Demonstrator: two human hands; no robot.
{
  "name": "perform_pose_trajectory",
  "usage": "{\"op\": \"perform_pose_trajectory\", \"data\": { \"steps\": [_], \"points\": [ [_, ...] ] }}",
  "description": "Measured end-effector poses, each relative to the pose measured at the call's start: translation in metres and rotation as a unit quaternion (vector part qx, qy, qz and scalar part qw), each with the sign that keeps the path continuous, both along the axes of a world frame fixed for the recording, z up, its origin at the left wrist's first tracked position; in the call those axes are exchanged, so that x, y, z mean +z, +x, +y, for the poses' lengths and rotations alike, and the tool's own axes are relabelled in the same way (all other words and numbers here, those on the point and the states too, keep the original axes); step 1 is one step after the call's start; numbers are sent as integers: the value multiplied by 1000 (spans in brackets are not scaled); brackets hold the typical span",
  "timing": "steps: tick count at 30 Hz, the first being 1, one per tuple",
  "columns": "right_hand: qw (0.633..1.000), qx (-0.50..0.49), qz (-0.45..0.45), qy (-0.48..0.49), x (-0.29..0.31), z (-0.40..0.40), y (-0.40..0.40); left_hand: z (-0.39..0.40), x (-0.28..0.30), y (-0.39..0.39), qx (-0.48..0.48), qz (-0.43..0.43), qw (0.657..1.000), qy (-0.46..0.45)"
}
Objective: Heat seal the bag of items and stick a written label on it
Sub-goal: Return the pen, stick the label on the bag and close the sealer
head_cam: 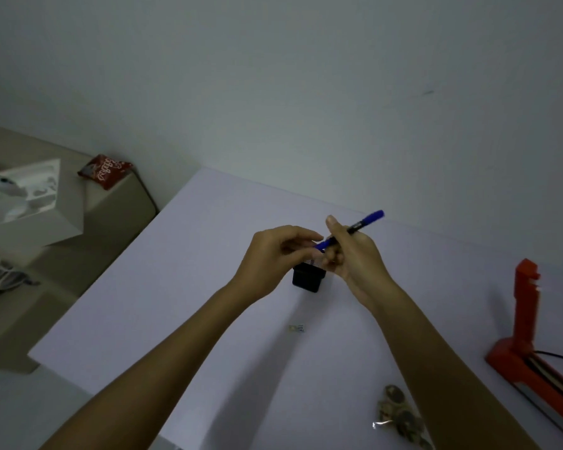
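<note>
Above the middle of the white table (176, 287), my right hand (351, 254) grips a blue marker (366, 222) whose capped end points up and to the right. My left hand (273, 251) pinches the marker's lower blue end (322, 245). A black pen holder (307, 280) stands on the table just below both hands. A small label (296, 328) lies flat nearer to me. The clear bag of items (400, 414) lies at the table's near right, partly hidden by my right forearm. The red heat sealer (527, 336) stands at the right edge with its arm raised.
A low beige surface on the left holds a white box (30, 206) and a red snack packet (106, 170). A black cable (556, 355) runs from the sealer. A grey wall rises behind the table.
</note>
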State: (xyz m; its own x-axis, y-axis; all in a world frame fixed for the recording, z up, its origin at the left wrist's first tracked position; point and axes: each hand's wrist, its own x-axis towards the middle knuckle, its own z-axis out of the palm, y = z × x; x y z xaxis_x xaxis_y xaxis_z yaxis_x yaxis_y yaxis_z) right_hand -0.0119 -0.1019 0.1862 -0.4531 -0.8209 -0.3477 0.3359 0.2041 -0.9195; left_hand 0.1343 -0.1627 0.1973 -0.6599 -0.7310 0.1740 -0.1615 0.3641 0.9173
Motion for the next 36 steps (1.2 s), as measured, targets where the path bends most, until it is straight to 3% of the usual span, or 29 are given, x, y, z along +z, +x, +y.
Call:
{"op": "perform_pose_trajectory", "data": {
  "steps": [5,19,24,28,33,36],
  "points": [
    [1000,-11,-9,5,7,-3,10,3,24,-6,-70,-7,997,-30],
    [996,-65,-67,-11,4,-4,23,-2,0,-10,-43,23,996,-73],
    [991,-48,85,95,-30,-20,2,-21,-37,-14,-35,-112,988,-102],
    [944,68,223,235,-75,-24,-23,-42,-91,1,12,-257,959,-119],
    [924,124,274,237,-106,-34,-33,-46,-137,8,-4,-360,929,-80],
    [890,168,319,279,-118,-45,-39,-46,-152,5,-17,-387,920,-56]
  ]
}}
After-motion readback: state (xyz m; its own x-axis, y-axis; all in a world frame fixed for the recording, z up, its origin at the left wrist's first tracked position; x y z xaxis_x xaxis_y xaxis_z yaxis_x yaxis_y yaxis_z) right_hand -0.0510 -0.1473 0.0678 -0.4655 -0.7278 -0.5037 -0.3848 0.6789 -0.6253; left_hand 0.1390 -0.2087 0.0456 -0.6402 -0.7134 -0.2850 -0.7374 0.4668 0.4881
